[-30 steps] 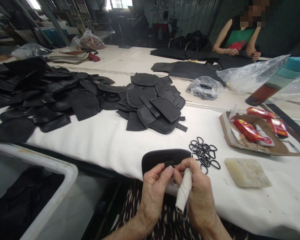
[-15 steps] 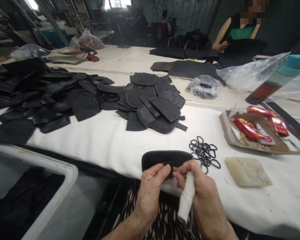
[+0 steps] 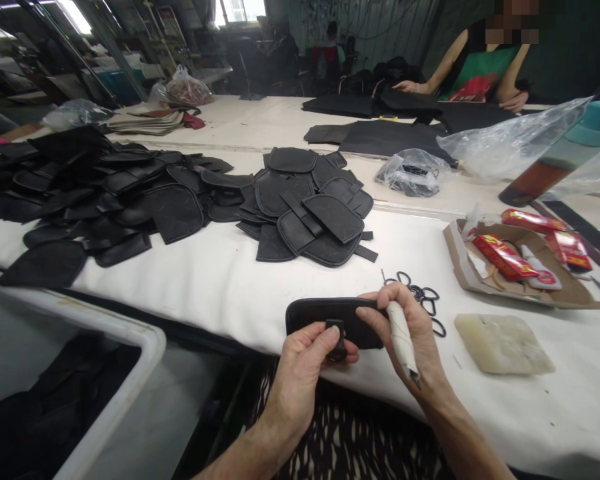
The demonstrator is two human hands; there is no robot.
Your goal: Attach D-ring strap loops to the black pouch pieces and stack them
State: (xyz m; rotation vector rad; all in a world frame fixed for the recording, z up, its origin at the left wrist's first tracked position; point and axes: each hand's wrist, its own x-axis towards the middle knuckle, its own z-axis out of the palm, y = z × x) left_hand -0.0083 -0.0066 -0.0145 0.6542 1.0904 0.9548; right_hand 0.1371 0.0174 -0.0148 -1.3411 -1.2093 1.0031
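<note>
A black leather-like piece (image 3: 307, 313) with a rounded, piped edge is held above the near edge of the table. My left hand (image 3: 305, 363) pinches the short black strap (image 3: 335, 328) on it, thumb on top; a dark ring seems to sit at the strap's lower end, partly hidden by fingers. My right hand (image 3: 413, 333) grips the piece's right edge between thumb and fingers. Tucked in that same hand is a thin pointed tool with a white-wrapped handle (image 3: 401, 337), its slim tip poking out beyond the knuckles. Several black metal rings (image 3: 430, 293) lie just behind my right hand.
Heaps of black pieces (image 3: 180, 207) cover the table's left and middle. At right are a yellowish block (image 3: 503, 343), a cardboard tray (image 3: 455, 257) with red boxes, and a bottle (image 3: 540, 177). A white bin (image 3: 153, 343) stands lower left. Across the table, a person handles black sheets (image 3: 395, 137).
My right hand has moved from beside the strap up and right to the piece's edge, the tool turning with it. My left hand stays on the strap. The person opposite has spread their arms.
</note>
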